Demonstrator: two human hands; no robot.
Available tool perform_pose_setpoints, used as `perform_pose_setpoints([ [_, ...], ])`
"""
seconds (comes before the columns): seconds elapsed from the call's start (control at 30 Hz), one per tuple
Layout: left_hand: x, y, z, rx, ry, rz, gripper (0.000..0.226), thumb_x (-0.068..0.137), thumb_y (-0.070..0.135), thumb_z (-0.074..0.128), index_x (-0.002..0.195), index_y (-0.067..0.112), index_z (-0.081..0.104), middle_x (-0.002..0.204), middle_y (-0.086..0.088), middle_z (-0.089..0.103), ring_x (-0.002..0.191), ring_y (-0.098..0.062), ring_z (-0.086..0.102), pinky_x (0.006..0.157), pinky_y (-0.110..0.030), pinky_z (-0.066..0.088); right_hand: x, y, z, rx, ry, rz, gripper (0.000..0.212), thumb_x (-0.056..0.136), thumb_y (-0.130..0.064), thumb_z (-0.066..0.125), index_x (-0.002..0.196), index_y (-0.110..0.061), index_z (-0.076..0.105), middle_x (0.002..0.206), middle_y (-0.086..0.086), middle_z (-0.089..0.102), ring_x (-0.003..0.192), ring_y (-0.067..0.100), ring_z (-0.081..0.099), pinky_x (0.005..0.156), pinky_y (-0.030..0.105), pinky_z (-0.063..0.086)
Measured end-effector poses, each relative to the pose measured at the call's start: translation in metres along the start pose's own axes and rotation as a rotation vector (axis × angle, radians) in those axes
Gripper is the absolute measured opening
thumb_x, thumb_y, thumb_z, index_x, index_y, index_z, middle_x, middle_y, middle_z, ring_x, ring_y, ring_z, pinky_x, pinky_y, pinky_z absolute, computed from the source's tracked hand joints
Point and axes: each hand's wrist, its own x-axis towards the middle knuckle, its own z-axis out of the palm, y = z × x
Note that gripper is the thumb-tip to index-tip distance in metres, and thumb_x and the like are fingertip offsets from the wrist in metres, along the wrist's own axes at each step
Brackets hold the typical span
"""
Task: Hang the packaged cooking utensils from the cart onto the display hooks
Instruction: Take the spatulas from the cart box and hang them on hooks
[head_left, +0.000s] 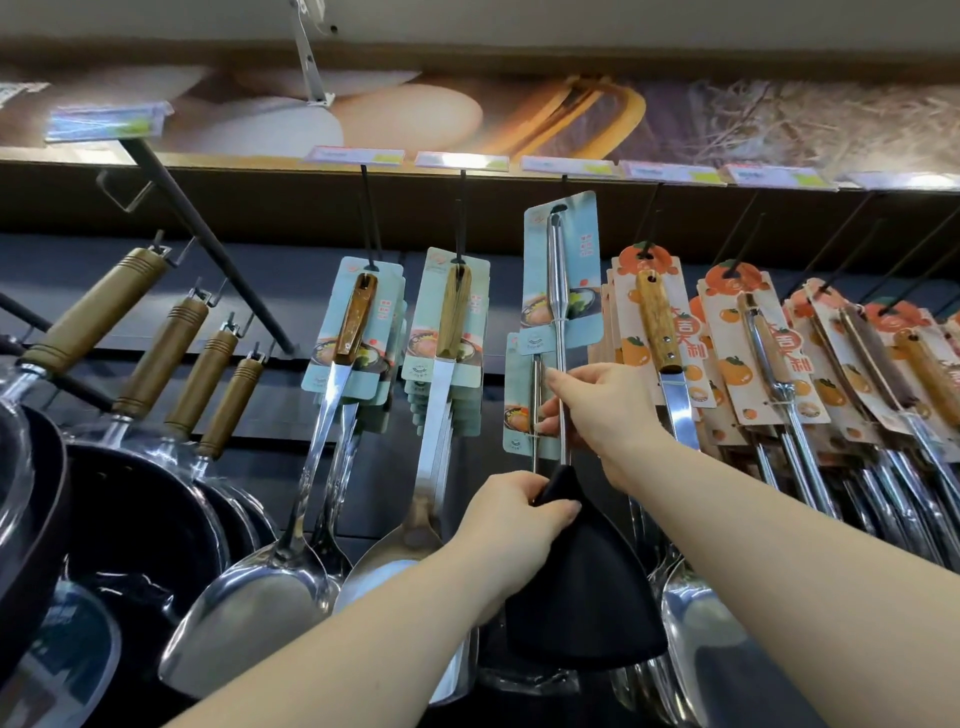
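The packaged spatula (563, 322) stands upright at the centre of the frame, raised toward the display hook (563, 179) at upper centre. The hang hole at the top of its blue card sits just below the price tag rail, which suggests the card is being aligned with the hook tip; whether the hook has entered the hole cannot be told.

The right hand (597, 410) grips the steel shaft at mid-height, steering the top end. The left hand (511, 525) pinches the upper edge of the black blade (582, 571), carrying the weight from below and stopping the utensil from swinging.

An identical carded spatula (522, 395) hangs lower, just behind the raised one.

The cart is not in view. Neighbouring hooks serve as holders: carded ladles (353, 332) at centre left, orange-carded utensils (657, 322) at right, and pans (130, 493) at left.
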Motion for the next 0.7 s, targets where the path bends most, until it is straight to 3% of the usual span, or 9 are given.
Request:
perform_pose_setpoints([
  [0.2,0.014,0.010,0.002,0.036,0.050,0.059,0.018,0.083,0.023,0.060,0.093,0.010,0.068,0.098,-0.014,0.070,0.095,-0.032,0.065,0.089,-0.047,0.053,0.011,-0.007,0.000,0.049,0.037,-0.056,0.030,0.093,-0.019,0.053,0.065,-0.009,0.059,0.065,0.011,0.062,0.046,0.017,0.058,0.065,0.042,0.058],
  [0.37,0.016,0.010,0.009,0.107,0.067,0.081,0.018,0.083,0.024,0.060,0.090,0.009,0.068,0.097,-0.014,0.070,0.094,-0.032,0.064,0.086,-0.042,0.053,0.012,-0.001,-0.001,0.048,0.056,-0.078,0.030,0.094,-0.020,0.051,0.067,-0.010,0.061,0.061,0.006,0.060,0.048,0.019,0.057,0.076,0.050,0.056],
  [0.53,0.009,0.001,0.014,0.162,0.078,0.079,0.014,0.081,0.026,0.060,0.074,0.014,0.063,0.087,-0.009,0.067,0.085,-0.028,0.063,0.065,-0.029,0.046,0.002,0.013,-0.003,0.030,0.048,-0.074,0.030,0.095,-0.019,0.048,0.068,-0.013,0.060,0.058,0.003,0.060,0.039,0.008,0.057,0.058,0.030,0.052],
  [0.7,0.010,-0.002,0.016,0.143,0.049,0.049,0.014,0.082,0.026,0.060,0.079,0.013,0.064,0.092,-0.010,0.069,0.088,-0.029,0.065,0.073,-0.034,0.052,0.003,0.018,-0.003,0.062,0.016,0.001,0.028,0.097,-0.017,0.046,0.073,-0.008,0.059,0.056,0.003,0.058,0.039,0.009,0.055,0.051,0.023,0.047],
])
